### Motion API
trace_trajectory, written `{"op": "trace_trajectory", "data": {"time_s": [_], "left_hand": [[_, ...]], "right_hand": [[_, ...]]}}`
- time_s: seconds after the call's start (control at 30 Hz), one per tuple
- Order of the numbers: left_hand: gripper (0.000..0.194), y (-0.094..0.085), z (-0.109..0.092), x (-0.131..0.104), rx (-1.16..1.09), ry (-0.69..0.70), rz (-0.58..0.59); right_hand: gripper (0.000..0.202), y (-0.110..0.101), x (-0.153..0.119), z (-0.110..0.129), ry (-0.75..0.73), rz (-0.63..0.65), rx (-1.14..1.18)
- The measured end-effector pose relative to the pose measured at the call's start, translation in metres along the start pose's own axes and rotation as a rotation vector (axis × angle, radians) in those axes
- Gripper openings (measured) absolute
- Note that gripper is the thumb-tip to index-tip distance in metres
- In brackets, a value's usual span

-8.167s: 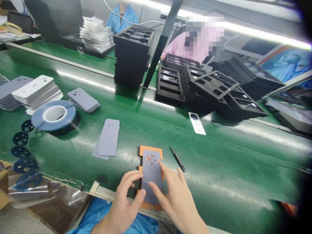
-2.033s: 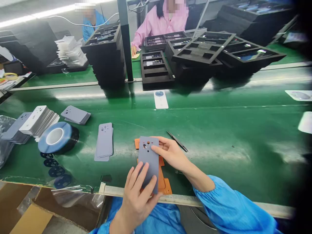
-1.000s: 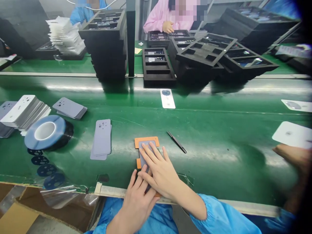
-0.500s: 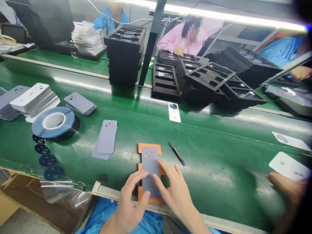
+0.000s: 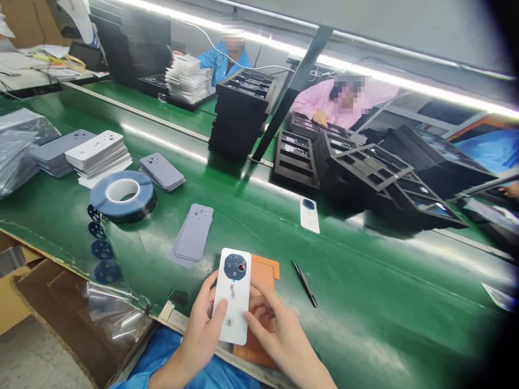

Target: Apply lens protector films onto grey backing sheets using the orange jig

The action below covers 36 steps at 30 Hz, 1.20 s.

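A white phone back cover is held tilted up above the table, with a dark blue round film around its camera holes and dark markings below. My left hand grips its left edge, the thumb on the white face and the fingers behind. At the right edge, my right hand has its thumb against the side and its fingers curled behind, partly hidden. Under and behind the cover lies an orange jig, largely covered by it and my right hand. Black tweezers rest to the right of the jig.
Grey covers lie left of the jig. Farther left are a blue tape roll, stacked white covers and grey stacks. Another white cover lies ahead. Black trays stand at the back, where co-workers sit.
The grey-faced cover no longer shows on the jig; a white-faced cover is now held up in both hands. The view has shifted, and the blurred hand at far right is out of sight.
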<state>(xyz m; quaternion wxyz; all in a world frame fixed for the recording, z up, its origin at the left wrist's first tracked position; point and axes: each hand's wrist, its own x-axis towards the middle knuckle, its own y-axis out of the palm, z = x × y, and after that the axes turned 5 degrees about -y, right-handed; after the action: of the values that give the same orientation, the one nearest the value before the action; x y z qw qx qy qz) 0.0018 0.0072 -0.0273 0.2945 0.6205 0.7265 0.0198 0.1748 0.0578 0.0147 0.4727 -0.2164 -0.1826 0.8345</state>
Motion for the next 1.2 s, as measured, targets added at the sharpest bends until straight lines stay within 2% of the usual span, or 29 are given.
{"op": "trace_trajectory", "data": {"time_s": [0.07,0.13,0.2,0.3,0.37,0.47,0.53,0.57,0.63,0.7,0.8,0.87,1.0,1.2], "left_hand": [[0.084,-0.003,-0.001,0.002,-0.044,0.023,-0.026],[0.083,-0.01,-0.002,0.003,-0.058,0.085,-0.082],[0.073,-0.021,-0.005,0.001,-0.014,0.182,-0.175],[0.056,-0.046,-0.013,-0.011,0.115,0.353,-0.335],[0.049,-0.065,-0.02,-0.022,0.269,0.525,-0.481],[0.048,-0.095,-0.028,-0.035,0.637,0.841,-0.817],[0.058,-0.113,-0.031,-0.04,0.826,0.899,-1.009],[0.065,-0.122,-0.031,-0.041,0.87,0.855,-1.071],[0.077,-0.139,-0.03,-0.041,0.86,0.69,-1.126],[0.078,-0.154,-0.028,-0.04,0.785,0.53,-1.119],[0.06,-0.17,-0.03,-0.04,0.673,0.405,-1.082],[0.048,-0.175,-0.034,-0.04,0.6,0.354,-1.02],[0.044,-0.17,-0.041,-0.037,0.399,0.294,-0.847],[0.057,-0.139,-0.04,-0.032,0.208,0.318,-0.664]], "right_hand": [[0.053,0.0,0.013,-0.001,0.004,0.072,0.146],[0.05,-0.005,0.038,-0.006,-0.023,0.059,0.216],[0.049,-0.016,0.079,-0.013,-0.049,-0.01,0.2],[0.046,-0.045,0.161,-0.022,-0.003,-0.173,0.055],[0.041,-0.066,0.216,-0.024,0.021,-0.236,-0.015],[0.034,-0.088,0.275,-0.02,0.082,-0.307,-0.146],[0.035,-0.094,0.296,-0.016,0.124,-0.329,-0.244],[0.036,-0.094,0.302,-0.014,0.143,-0.336,-0.295],[0.036,-0.092,0.307,-0.011,0.181,-0.347,-0.396],[0.035,-0.088,0.307,-0.007,0.198,-0.356,-0.492],[0.042,-0.081,0.301,0.0,0.162,-0.378,-0.609],[0.049,-0.073,0.294,0.009,0.097,-0.376,-0.654],[0.044,-0.038,0.266,0.036,-0.118,-0.241,-0.63],[0.029,0.053,0.194,0.087,-0.499,0.112,-0.404]]}}
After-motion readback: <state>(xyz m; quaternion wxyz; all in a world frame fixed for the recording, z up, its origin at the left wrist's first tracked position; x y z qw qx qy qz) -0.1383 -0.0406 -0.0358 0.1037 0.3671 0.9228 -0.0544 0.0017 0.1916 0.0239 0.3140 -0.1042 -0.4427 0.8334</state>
